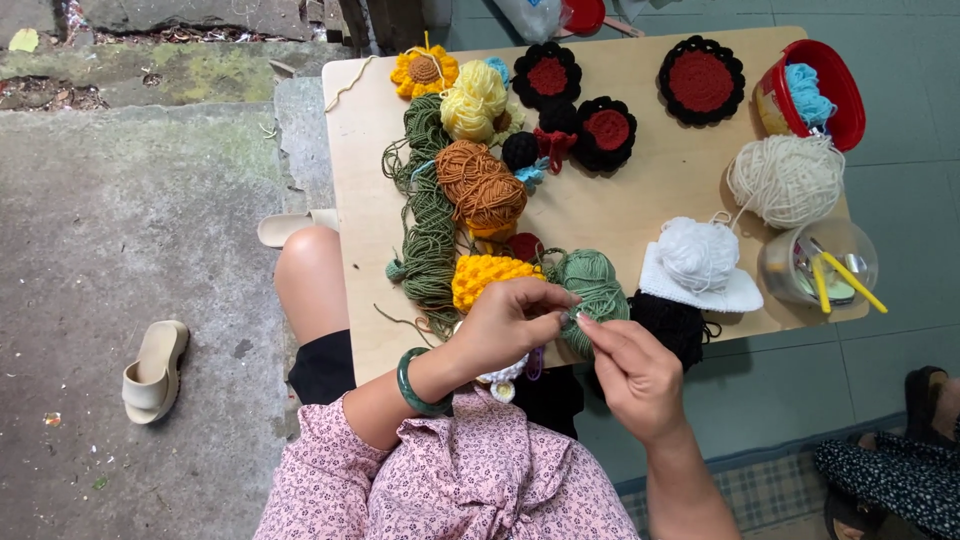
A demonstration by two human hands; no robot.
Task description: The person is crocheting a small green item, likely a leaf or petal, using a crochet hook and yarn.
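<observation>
Left hand (508,325) and right hand (632,372) pinching at light green yarn ball (592,285), wooden board (620,215), cream yarn ball (787,180)

The person wears a pink floral blouse (450,480) with gathered sleeves, black shorts (325,365), and a smooth green bangle (412,385) on the left wrist; the right forearm is bare.

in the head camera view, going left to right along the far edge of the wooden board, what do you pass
Yellow crochet sunflower → small black-and-red crochet flower → larger black-and-red crochet round → red plastic tub holding light blue yarn.
</observation>
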